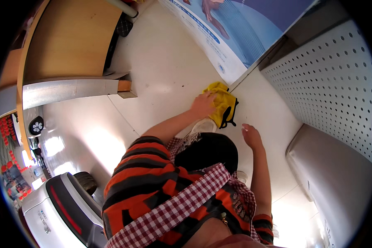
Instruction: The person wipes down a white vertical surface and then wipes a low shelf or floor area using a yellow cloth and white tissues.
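Note:
A yellow cloth (224, 100) with black edging lies bunched on the pale tiled floor, close to the lower corner of a large printed poster board (226, 34). My left hand (204, 104) rests on the cloth's left part with the fingers spread over it; whether they grip it is hard to tell. To the right of the cloth, my right hand (251, 135) hangs above the floor with its fingers curled, apart from the cloth. Something small and white shows at its fingertips. A pale shoe (204, 125) shows just below the cloth.
On the right stand a perforated white panel (322, 74) and a grey rounded object (331, 173). A wooden desk (71, 40) is at upper left, with a long silvery beam (71, 91) below it. The rear of a silver car (59, 210) is at lower left.

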`<state>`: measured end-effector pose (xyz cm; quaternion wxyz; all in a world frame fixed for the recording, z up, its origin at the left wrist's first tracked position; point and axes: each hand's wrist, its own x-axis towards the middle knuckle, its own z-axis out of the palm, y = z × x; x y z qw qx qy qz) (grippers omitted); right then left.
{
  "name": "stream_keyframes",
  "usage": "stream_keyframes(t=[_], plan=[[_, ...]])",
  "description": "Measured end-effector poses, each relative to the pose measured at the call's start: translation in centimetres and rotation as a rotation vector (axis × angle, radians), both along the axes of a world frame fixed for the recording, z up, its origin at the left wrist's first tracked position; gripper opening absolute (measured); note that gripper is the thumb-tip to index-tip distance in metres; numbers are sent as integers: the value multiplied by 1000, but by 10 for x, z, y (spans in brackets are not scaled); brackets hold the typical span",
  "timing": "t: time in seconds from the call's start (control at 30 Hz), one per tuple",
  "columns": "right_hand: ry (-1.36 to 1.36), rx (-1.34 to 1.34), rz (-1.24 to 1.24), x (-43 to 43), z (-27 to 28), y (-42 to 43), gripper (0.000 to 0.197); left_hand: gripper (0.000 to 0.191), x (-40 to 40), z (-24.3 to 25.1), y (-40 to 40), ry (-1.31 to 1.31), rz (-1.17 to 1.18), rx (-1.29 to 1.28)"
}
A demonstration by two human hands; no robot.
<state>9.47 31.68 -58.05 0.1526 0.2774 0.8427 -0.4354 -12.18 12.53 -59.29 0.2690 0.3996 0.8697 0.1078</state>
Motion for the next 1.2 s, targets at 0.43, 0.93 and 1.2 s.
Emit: stream_keyframes(t=[0.43, 0.93, 1.2], plan=[[495, -99, 122, -82, 166, 32, 25, 30, 78, 162, -233, -552, 303, -571], [989, -27, 364, -73, 214, -26, 16, 36, 100, 251, -167, -480, 351, -479], [1037, 159, 555, -53, 214, -37, 22, 34, 107, 243, -155, -526, 312, -425]])
